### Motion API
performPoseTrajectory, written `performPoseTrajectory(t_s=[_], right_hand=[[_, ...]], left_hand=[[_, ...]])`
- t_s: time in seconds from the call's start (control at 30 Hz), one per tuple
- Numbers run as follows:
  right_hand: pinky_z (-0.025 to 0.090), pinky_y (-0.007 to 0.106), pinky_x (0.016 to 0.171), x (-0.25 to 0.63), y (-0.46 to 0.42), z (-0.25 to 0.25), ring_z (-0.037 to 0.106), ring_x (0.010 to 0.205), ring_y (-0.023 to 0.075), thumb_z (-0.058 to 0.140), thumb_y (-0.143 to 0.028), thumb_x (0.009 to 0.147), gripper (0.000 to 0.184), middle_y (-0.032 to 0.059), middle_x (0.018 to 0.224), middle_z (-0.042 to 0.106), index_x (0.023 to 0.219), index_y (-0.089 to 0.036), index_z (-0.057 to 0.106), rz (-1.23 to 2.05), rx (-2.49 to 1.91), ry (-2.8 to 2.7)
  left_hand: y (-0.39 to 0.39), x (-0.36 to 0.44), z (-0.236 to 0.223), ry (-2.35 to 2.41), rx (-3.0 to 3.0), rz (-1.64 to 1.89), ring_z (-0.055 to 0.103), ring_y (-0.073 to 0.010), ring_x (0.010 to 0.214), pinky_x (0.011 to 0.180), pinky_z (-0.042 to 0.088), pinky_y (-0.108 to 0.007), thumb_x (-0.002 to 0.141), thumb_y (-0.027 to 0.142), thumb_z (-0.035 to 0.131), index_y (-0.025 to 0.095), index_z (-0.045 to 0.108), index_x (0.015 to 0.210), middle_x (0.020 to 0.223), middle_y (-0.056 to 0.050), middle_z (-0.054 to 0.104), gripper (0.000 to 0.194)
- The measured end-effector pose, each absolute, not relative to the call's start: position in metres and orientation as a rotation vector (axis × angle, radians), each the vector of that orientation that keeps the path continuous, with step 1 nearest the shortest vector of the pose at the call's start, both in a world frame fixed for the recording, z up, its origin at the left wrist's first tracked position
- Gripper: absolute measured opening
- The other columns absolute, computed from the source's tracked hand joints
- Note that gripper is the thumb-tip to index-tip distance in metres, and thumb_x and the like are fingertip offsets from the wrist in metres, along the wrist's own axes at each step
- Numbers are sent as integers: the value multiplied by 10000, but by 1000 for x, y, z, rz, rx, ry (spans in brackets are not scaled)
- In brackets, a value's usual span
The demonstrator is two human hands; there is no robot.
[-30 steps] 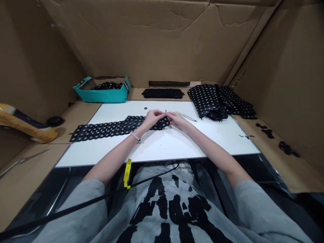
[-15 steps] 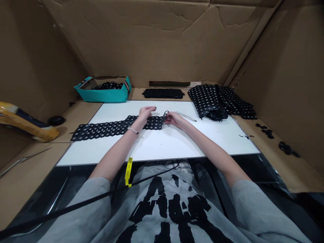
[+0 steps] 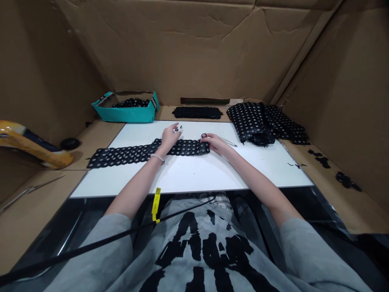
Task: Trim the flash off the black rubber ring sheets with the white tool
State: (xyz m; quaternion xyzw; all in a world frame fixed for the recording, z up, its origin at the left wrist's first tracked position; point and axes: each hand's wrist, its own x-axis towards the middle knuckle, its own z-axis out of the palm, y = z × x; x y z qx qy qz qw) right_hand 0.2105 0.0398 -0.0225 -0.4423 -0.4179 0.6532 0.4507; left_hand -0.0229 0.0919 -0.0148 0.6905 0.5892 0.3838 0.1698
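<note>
A long black strip (image 3: 121, 157) patterned with pale round holes lies across the white board. My right hand (image 3: 214, 143) pinches the strip at its right end, where a small dark loop stands up by the fingertips. Farther back, my left hand (image 3: 170, 137) reaches over the strip with fingers apart, around a small black ring (image 3: 176, 130) on the board; whether they touch it I cannot tell. The left wrist, wearing a pale bracelet (image 3: 157, 157), hides part of the strip. A pale, pointed pen-like tool (image 3: 229, 142) lies partly behind my right hand.
A teal box (image 3: 127, 115) of black rings stands back left. Behind the board lies a folded black strip (image 3: 197, 112); a black dotted bundle (image 3: 247, 121) sits at right. Scissors (image 3: 32, 190) and a yellow object (image 3: 33, 148) are left. Black pieces (image 3: 346, 179) lie right. Cardboard walls (image 3: 182, 52) surround.
My left hand has let go of the strip's right end and moved left and away from me to the loose ring, opening its fingers. My right hand stays at the strip's end.
</note>
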Motion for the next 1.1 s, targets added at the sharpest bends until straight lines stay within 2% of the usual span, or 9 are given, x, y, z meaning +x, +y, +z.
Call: performPoseTrajectory(t_s=[0.1, 0.23, 0.43, 0.57, 0.67, 0.8, 1.0, 1.1], right_hand=[[389, 236, 622, 210, 39, -20, 571, 678, 130, 789, -198, 518, 393, -20, 677, 640, 847, -189, 575, 1627, -1121, -1001], [351, 226, 591, 210, 36, -17, 548, 666, 127, 739, -184, 506, 398, -51, 655, 602, 853, -214, 546, 1588, -1085, -1063], [306, 235, 571, 208, 30, -10, 496, 637, 121, 717, -264, 526, 345, -60, 628, 552, 787, -221, 495, 1581, -1048, -1122], [312, 246, 591, 207, 28, -8, 494, 649, 125, 787, -369, 533, 423, -63, 639, 537, 845, -215, 548, 1530, -1081, -1171], [330, 251, 621, 206, 29, -11, 503, 657, 131, 829, -396, 504, 479, -63, 627, 545, 855, -213, 560, 1500, -1083, -1186], [346, 259, 651, 206, 32, -17, 511, 676, 129, 854, -449, 505, 461, -35, 665, 577, 776, -182, 594, 1470, -1080, -1245], [273, 263, 576, 209, 34, -21, 417, 593, 103, 830, -526, 556, 444, -41, 589, 514, 675, -155, 618, 1439, -1127, -1344], [300, 265, 579, 208, 34, -21, 443, 602, 115, 831, -513, 552, 430, -27, 597, 556, 692, -155, 639, 1439, -1144, -1338]], left_hand=[[79, -6, -10, 1384, 2155, 935, 672, -237, 883, 878, 503, -336, 797, 343, 678, 146, 750, 1130, 1033, -100, 764, 393], [66, 13, -10, 1030, 2244, 725, 676, -252, 955, 899, 499, -346, 817, 457, 660, 160, 766, 1058, 1042, -105, 763, 397], [70, 14, -21, 942, 2137, 741, 660, -235, 960, 867, 492, -334, 773, 464, 713, 142, 718, 1062, 1023, -100, 732, 433], [73, 15, -24, 893, 2132, 794, 636, -233, 1047, 903, 476, -331, 794, 445, 695, 161, 702, 1040, 1091, -91, 721, 375], [71, 18, -23, 897, 2085, 797, 652, -228, 969, 890, 482, -340, 756, 428, 729, 162, 721, 951, 1004, -82, 739, 330], [66, 16, -15, 941, 1955, 794, 655, -222, 898, 873, 480, -351, 706, 416, 768, 165, 744, 871, 931, -75, 750, 301], [61, 14, -9, 1005, 1765, 780, 653, -233, 924, 899, 467, -350, 679, 451, 778, 173, 783, 837, 908, -78, 766, 320], [68, 14, -13, 1088, 1636, 851, 654, -223, 920, 905, 472, -333, 653, 425, 788, 166, 786, 806, 918, -89, 769, 300]])
